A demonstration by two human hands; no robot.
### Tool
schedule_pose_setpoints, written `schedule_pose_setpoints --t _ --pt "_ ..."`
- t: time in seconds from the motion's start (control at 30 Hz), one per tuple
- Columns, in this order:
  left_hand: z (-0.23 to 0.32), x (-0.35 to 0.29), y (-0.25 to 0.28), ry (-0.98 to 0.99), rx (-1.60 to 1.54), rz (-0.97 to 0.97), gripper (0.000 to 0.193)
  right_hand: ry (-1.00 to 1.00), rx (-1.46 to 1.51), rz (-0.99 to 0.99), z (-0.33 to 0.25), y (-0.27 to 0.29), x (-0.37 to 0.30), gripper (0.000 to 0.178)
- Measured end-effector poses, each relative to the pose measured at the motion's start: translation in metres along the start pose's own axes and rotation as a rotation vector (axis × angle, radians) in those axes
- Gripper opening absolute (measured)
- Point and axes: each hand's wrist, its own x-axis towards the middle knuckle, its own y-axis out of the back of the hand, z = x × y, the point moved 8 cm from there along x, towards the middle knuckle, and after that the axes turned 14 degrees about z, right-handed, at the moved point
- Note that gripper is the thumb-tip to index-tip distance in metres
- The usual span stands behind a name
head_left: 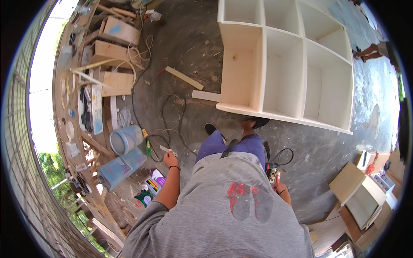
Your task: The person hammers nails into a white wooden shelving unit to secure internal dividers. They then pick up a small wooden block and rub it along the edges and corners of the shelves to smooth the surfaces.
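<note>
My left hand (pixel 171 159), a dark band at its wrist, is closed on a small flat pale piece (pixel 164 148) beside my left thigh. At my right side, my right hand (pixel 281 188) is closed on a small tool (pixel 278 176) with a light-coloured end; its exact kind is unclear. Just beyond that hand shows a red and black object (pixel 272 167) with a looping black cable, partly hidden by my body. In front of my feet stands a large white shelf unit (pixel 284 72) with several open compartments. Neither hand touches it.
A wooden strip (pixel 184 78) and a white board (pixel 206 96) lie left of the shelf. Cables (pixel 184 129) loop over the floor near my left foot. Buckets (pixel 125 140), a green bottle (pixel 148 147) and wooden boxes line the left. Cabinet parts (pixel 346 182) stand right; another person's legs (pixel 371 52) show far right.
</note>
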Motion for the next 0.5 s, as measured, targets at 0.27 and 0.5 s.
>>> schedule_pose_setpoints --t 0.27,0.5 --pt "-0.083 0.053 0.063 0.373 -0.388 0.051 0.032 0.269 -0.281 0.107 -0.136 -0.055 -0.044 0.014" --pt "-0.085 0.079 0.138 0.61 -0.688 0.236 0.03 0.578 -0.557 0.138 -0.289 -0.158 -0.087 0.016"
